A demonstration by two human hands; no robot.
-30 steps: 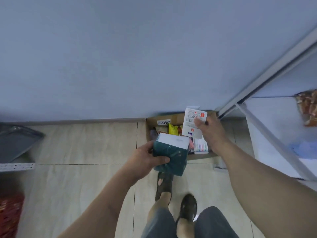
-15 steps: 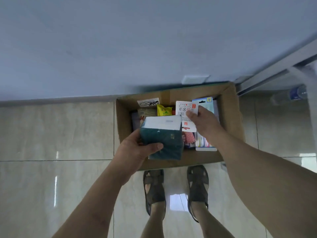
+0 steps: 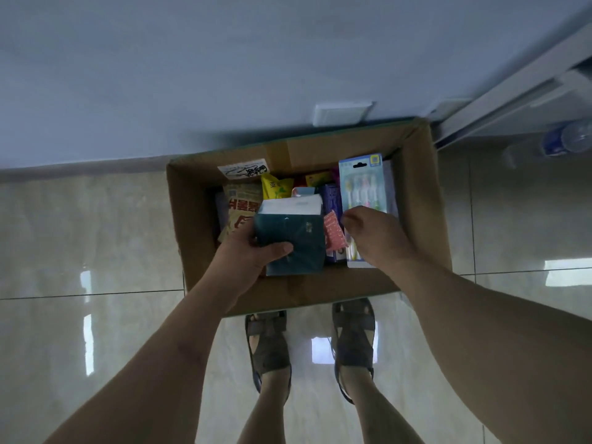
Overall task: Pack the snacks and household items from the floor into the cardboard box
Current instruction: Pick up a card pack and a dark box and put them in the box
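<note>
Cardboard box (image 3: 416,203) now holds the card; right hand (image 3: 374,232) curled empty, left grip (image 3: 253,251) keeps teal pack (image 3: 294,241).

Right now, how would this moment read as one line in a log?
left hand: grips teal pack over cardboard box | right hand: in box, fingers curled by toothbrush pack

wall socket (image 3: 342,113), water bottle (image 3: 565,141); sandals (image 3: 269,346)

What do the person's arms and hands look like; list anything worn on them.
Both arms are bare, with no sleeves in view. The left hand and right hand wear no gloves; no rings, watch or bands show. Fingernails look short.
</note>
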